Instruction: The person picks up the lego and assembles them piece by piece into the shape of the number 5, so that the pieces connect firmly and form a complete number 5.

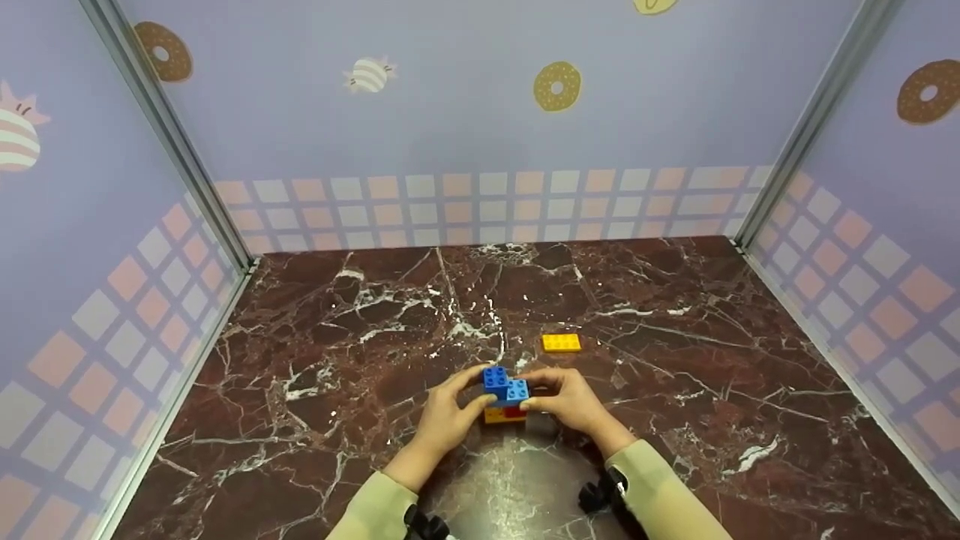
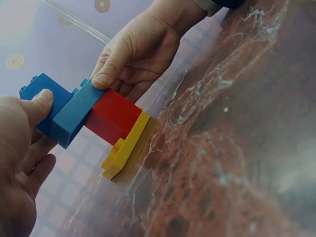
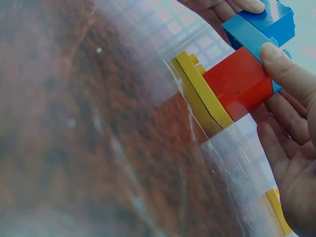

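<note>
A small stack of toy building bricks stands on the table between both hands. Its base is a thin yellow plate point(image 2: 129, 147), with a red brick point(image 3: 238, 83) on one end. Across the top of the red brick lies a light blue brick point(image 2: 78, 112) that overhangs to the left. A darker blue brick point(image 1: 495, 379) sits on that overhanging end. My left hand point(image 1: 447, 414) holds the dark blue brick between thumb and fingers. With thumb in front and fingers behind, my right hand point(image 1: 571, 401) pinches the light blue brick's right end.
A loose yellow plate point(image 1: 561, 343) with studs up lies behind the right hand, slightly to the right of the stack. Patterned panels point(image 1: 480, 135) enclose the marbled table point(image 1: 315, 450) at the back and both sides.
</note>
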The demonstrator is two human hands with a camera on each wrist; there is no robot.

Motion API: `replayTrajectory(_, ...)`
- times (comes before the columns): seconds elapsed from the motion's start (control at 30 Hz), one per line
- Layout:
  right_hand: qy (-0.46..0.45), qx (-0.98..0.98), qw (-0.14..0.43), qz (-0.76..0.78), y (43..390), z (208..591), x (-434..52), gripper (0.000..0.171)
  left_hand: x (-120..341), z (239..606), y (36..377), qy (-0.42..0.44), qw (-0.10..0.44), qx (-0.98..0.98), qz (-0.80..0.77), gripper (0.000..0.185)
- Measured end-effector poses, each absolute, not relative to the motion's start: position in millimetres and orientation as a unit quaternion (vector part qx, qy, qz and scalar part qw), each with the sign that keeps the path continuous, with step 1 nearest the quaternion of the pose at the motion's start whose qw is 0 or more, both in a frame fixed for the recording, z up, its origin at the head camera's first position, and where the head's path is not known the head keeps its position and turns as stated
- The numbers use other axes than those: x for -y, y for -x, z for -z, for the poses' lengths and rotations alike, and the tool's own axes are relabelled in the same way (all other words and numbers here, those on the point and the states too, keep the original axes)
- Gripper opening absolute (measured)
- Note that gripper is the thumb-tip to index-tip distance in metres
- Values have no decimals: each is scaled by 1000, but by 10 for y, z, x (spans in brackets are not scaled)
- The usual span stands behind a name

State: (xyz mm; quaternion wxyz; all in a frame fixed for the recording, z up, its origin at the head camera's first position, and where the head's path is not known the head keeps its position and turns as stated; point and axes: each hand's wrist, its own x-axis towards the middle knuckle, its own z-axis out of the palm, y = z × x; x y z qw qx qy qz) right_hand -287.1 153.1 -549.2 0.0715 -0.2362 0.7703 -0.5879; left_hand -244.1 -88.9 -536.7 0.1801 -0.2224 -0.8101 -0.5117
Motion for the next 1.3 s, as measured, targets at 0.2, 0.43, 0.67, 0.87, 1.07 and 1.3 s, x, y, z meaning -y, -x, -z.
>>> replayTrajectory(0.2,238,-769,74,589,2868,5494,-1532,41,873,5419,2439,220,146,767,584,48)
replayTrajectory(0.43,240,-758,82,600,2854,5488,-1528,41,851,5455,2444,202,100,722,654,50)
replayTrajectory(0.67,234,-767,75,593,2852,5475,-1534,41,853,5449,2453,190,93,725,656,51)
replayTrajectory(0.87,223,-775,76,587,2865,5464,-1520,40,862,5427,2459,185,88,721,661,49)
replayTrajectory(1.07,218,-778,81,583,2875,5453,-1513,40,869,5433,2473,189,86,715,667,48)
replayTrajectory(1.3,220,-765,85,599,2869,5467,-1517,40,870,5428,2466,173,77,708,680,48)
